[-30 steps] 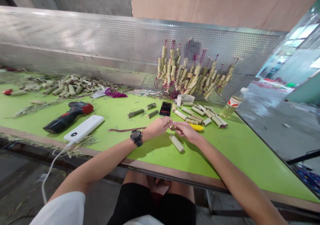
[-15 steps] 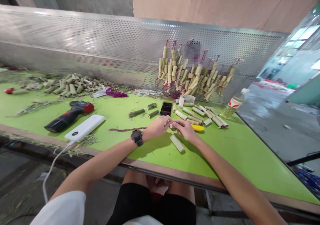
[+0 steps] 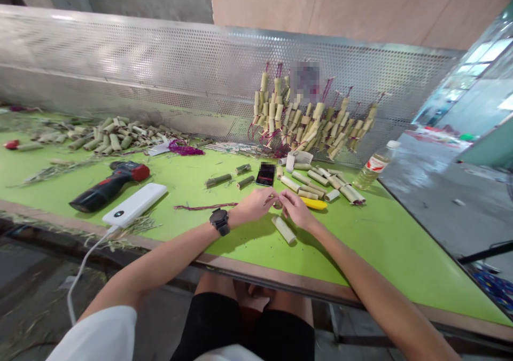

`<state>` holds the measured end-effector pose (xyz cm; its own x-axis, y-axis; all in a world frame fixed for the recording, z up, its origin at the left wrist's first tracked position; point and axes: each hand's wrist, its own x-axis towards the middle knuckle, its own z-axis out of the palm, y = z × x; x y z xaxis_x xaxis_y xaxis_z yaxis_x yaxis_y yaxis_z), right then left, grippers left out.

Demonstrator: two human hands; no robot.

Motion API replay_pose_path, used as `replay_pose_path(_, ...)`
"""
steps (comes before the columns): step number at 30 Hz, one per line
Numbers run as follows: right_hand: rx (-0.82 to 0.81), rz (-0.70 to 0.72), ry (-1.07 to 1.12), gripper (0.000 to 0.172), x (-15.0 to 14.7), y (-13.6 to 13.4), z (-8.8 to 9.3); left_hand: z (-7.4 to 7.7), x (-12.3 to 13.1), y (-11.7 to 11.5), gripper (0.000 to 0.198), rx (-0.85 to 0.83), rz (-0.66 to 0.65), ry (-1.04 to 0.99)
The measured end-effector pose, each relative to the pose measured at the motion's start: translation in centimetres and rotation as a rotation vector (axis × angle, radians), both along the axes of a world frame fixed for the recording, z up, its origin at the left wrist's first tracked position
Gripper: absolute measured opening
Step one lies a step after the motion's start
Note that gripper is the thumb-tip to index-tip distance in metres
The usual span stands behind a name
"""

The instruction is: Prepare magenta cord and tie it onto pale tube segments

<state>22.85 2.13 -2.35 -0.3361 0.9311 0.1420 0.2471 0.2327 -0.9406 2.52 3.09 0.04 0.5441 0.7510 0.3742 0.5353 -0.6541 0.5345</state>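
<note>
While the right hand (image 3: 295, 207) is barely shifting, the left hand (image 3: 256, 203) is apparently pinching thin dark-red cord (image 3: 202, 208); right grip's closing to a pinch, contents unclear, so fiddly work's likely continuing.

Perforated metal panel (image 3: 160, 67) backs the green table (image 3: 385, 259); windows (image 3: 481, 62) glow right.

Wears a black, round-faced wristwatch (image 3: 219, 220) on the left wrist (image 3: 233, 216). Holds the left hand (image 3: 256, 203) just beyond the watch, with fingers curled in. Holds the right hand (image 3: 296, 210) farther to the watch's right, with bent fingers meeting the left fingertips or nearly so. Slants the left forearm (image 3: 172, 257) from the watch back toward a white fabric sleeve (image 3: 98, 334), the right forearm (image 3: 360, 267) well to the watch's right.
</note>
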Motion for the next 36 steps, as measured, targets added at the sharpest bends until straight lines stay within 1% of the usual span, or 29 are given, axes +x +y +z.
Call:
replay_pose_path(3, -0.046, 0.004, -0.003, 0.054, -0.3, -0.4, 0.5, 0.1, 0.1, -0.2, 0.028, 0.001, -0.002, 0.014)
replay_pose_path(6, -0.125, 0.018, 0.062, 0.052, -0.5, -0.5, 0.8, 0.2, 0.2, -0.2, 0.027, -0.009, 0.004, 0.024)
replay_pose_path(11, -0.344, 0.069, 0.207, 0.048, -0.5, -0.1, 0.5, 0.2, 0.3, -0.4, 0.023, 0.002, 0.004, 0.028)
replay_pose_path(13, -0.359, 0.068, 0.207, 0.046, -0.5, 0.0, 0.3, 0.2, 0.3, -0.3, 0.025, -0.001, 0.002, 0.026)
replay_pose_path(14, -0.332, 0.058, 0.198, 0.045, -0.5, -0.1, 0.2, 0.1, 0.3, -0.3, 0.026, -0.010, 0.003, 0.019)
replay_pose_path(16, -0.214, 0.029, 0.136, 0.042, -0.4, -0.2, 0.2, 0.0, 0.1, -0.2, 0.027, -0.024, 0.004, -0.006)
replay_pose_path(19, 0.048, -0.013, -0.062, 0.036, -0.3, -0.6, 0.6, -0.1, 0.0, -0.1, 0.025, -0.024, 0.001, -0.046)
replay_pose_path(21, 0.194, -0.023, -0.174, 0.035, -0.3, -0.8, 0.9, -0.1, -0.1, -0.1, 0.023, -0.020, 0.003, -0.058)
replay_pose_path(23, 0.271, -0.024, -0.216, 0.037, -0.3, -0.9, 1.2, 0.0, 0.0, -0.1, 0.022, -0.020, 0.003, -0.068)
replay_pose_path(26, 0.283, -0.027, -0.204, 0.043, -0.4, -1.0, 1.3, 0.0, 0.0, -0.2, 0.020, -0.039, -0.009, -0.080)
replay_pose_path(28, 0.236, -0.039, -0.154, 0.046, -0.5, -1.0, 1.3, 0.0, 0.1, -0.3, 0.019, -0.052, -0.019, -0.087)
replay_pose_path(29, 0.185, -0.046, -0.114, 0.048, -0.5, -1.0, 1.2, 0.1, 0.1, -0.3, 0.019, -0.058, -0.021, -0.087)
replay_pose_path(33, -0.110, -0.029, 0.094, 0.054, -0.7, -0.5, 0.8, 0.3, 0.2, -0.5, 0.020, -0.073, -0.011, -0.050)
replay_pose_path(36, -0.233, 0.008, 0.183, 0.058, -0.8, 0.0, 0.5, 0.5, 0.2, -0.5, 0.020, -0.054, 0.003, -0.007)
